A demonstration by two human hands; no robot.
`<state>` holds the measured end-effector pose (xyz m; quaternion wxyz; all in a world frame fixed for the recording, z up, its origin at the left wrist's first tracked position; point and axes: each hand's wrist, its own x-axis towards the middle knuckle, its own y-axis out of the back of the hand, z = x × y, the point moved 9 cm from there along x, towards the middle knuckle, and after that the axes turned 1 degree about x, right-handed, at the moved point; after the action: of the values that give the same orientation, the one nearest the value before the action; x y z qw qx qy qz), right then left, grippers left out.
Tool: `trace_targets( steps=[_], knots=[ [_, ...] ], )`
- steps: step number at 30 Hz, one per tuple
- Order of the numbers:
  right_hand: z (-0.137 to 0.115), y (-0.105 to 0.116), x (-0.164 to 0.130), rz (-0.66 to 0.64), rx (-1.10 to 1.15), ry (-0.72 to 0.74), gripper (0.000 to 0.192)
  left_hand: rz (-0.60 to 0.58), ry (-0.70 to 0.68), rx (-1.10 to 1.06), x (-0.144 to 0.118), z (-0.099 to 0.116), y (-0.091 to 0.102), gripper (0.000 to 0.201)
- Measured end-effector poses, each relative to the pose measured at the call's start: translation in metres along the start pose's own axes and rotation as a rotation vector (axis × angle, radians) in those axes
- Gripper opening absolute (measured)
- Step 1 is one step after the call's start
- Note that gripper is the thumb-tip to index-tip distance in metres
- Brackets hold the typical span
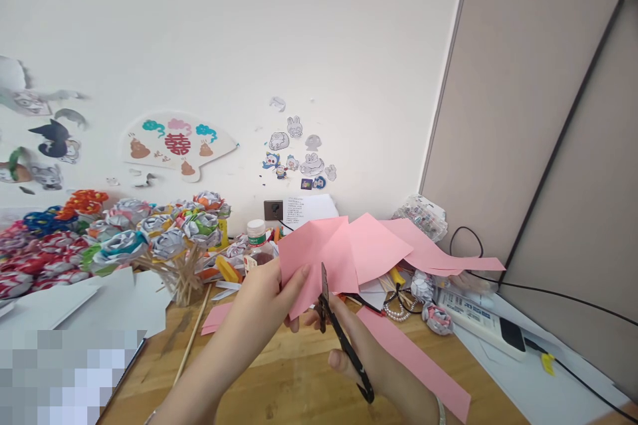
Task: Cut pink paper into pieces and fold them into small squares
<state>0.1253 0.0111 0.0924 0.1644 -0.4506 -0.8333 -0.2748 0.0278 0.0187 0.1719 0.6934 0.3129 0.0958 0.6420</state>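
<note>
Holding the folded pink paper up above the bench, the left hand has its fingers clamped on the lower edge. The right hand grips black scissors, blades seemingly barely parted at the paper. A pink strip lies on the bench.

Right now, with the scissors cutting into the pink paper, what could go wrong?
The left hand pinches the folded pink paper close beside the scissors blade, so a finger could get nicked. The right hand cuts stacked layers in mid-air, so the layers may shift and the cut wander. The loose pink strip on the desk could get knocked off.
</note>
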Motion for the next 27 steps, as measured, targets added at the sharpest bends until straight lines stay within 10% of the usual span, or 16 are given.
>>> trace_targets(
  steps=[27],
  knots=[
    [0.002,-0.004,-0.006,0.139,0.126,-0.158,0.046,0.035,0.048,0.026,0.002,-0.006,0.006,0.031]
  ],
)
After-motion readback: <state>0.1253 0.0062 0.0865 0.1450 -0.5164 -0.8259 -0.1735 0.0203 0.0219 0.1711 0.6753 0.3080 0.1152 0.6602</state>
